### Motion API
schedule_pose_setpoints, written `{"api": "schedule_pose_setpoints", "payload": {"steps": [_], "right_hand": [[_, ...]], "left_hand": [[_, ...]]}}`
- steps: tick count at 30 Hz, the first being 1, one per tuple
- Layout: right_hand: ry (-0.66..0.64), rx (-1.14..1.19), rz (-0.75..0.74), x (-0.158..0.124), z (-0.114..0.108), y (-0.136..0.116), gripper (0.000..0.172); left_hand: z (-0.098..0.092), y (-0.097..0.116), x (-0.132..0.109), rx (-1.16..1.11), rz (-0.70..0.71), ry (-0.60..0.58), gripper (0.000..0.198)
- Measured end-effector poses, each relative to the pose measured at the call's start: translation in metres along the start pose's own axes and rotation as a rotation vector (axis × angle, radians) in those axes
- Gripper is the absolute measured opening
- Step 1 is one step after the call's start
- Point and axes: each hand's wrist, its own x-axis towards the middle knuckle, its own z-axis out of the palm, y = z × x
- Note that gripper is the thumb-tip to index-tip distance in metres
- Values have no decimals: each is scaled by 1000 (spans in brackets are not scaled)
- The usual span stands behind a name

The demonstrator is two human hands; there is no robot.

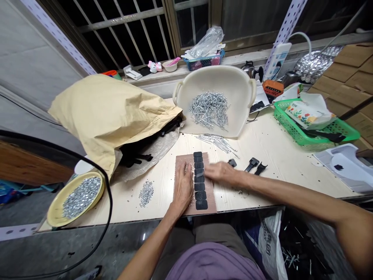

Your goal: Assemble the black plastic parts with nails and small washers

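A reddish-brown board [186, 210] lies at the table's front edge, with a row of several flat black plastic pieces [201, 195] standing along it. My left hand [183, 186] rests on the board just left of the row, fingers stretched out. At the row's right side is my right hand [220, 173], slightly blurred, its fingers closed together at the black pieces. What those fingers hold, if anything, is hidden. Beyond the board lie loose long metal pins [217, 142]. Loose black plastic parts [252, 164] lie beyond my right forearm.
A white scoop-shaped tub [182, 112] holds a heap of metal pins at the back. Left are a cloth sack [96, 105] with black parts, a yellow bowl [55, 218] and a small metal pile [146, 193]. A green basket [281, 116] stands right. A black cable [110, 202] loops at left.
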Motion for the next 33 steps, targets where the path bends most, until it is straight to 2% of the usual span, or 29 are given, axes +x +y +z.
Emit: {"api": "schedule_pose_setpoints", "payload": {"steps": [2, 6, 11, 20, 23, 29, 31, 33], "right_hand": [[-10, -6, -46, -1, 3, -1, 30], [51, -67, 149, 3, 4, 8, 36], [-11, -104, -20, 2, 2, -2, 27], [-23, -18, 89, -1, 2, -15, 28], [-66, -7, 132, -7, -14, -15, 28], [-276, 53, 241, -44, -73, 2, 22], [-261, 42, 275, -42, -83, 11, 20], [-167, 18, 356, -25, -82, 19, 22]], "left_hand": [[0, 0, 0, 29, 15, -4, 41], [0, 0, -1, 71, 24, -5, 41], [0, 0, -1, 83, 31, 2, 40], [-1, 1, -2, 132, 56, -18, 40], [-1, 0, -3, 168, 55, -41, 41], [4, -8, -3, 121, 42, -7, 42], [4, -6, -4, 93, 21, 6, 42], [0, 1, -6, 65, -3, 18, 43]]}}
